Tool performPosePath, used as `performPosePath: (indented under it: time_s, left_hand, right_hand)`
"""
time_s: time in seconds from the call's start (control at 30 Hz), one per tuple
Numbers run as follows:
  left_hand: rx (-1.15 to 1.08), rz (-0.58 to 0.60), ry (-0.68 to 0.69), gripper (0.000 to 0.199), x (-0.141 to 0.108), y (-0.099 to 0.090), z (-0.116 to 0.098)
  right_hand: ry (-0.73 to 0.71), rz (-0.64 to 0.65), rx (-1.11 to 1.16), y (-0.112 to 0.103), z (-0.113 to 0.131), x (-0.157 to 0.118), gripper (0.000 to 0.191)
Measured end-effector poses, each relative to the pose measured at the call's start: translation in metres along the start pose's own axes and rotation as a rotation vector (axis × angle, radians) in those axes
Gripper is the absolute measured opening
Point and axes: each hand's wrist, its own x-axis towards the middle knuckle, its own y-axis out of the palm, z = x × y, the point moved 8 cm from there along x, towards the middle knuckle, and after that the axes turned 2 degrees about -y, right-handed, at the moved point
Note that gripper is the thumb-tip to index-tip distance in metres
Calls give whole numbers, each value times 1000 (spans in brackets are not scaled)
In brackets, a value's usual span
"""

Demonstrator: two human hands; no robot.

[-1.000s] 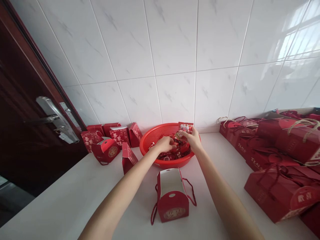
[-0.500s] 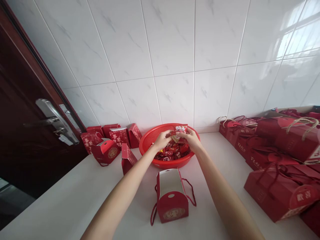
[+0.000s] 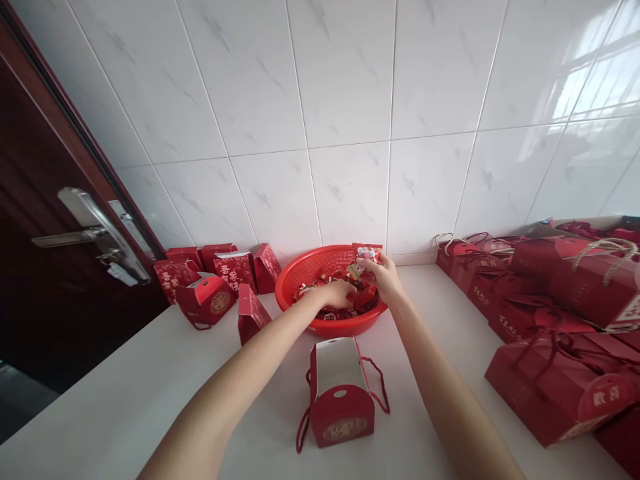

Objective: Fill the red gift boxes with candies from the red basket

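My left hand (image 3: 337,294) reaches down into a red plastic basket (image 3: 295,263) of wrapped sweets (image 3: 367,297). Its fingers are curled among the sweets, and what lies between them is hidden. Over the basket's right side, my right hand (image 3: 387,277) grips sweet packets (image 3: 369,253), red and white with some gold, upright between thumb and fingers. In front of the basket stands a red gift box (image 3: 343,417) with its top open, a pale inside and red cord handles hanging at both sides.
Several small red boxes (image 3: 210,300) stand at the left by the wall, one (image 3: 250,313) nearer the basket. Many red gift boxes (image 3: 555,387) with cord handles are piled on the right. A dark door (image 3: 45,200) with a metal handle is at the left of the white table (image 3: 125,400).
My left hand has moved away from the packets and down among the sweets. My right hand keeps the packets over the basket's right side. The view has shifted slightly.
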Motion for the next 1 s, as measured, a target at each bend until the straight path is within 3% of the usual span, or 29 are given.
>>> performPosePath:
  time_s: [0.3,0.57,0.87,1.0]
  left_hand:
    - [166,-55,-156,21,-3,-6,33]
    - [162,-93,-184,16,-1,-6,39]
    - [-36,-175,-198,18,-10,-16,42]
    - [-224,-315,-153,15,-11,-33,42]
  right_hand:
    - [21,-17,-53,0,0,-2,36]
    - [8,5,-52,0,-1,-1,38]
    - [10,3,-51,1,0,-2,37]
    - [7,-4,-49,0,0,-1,37]
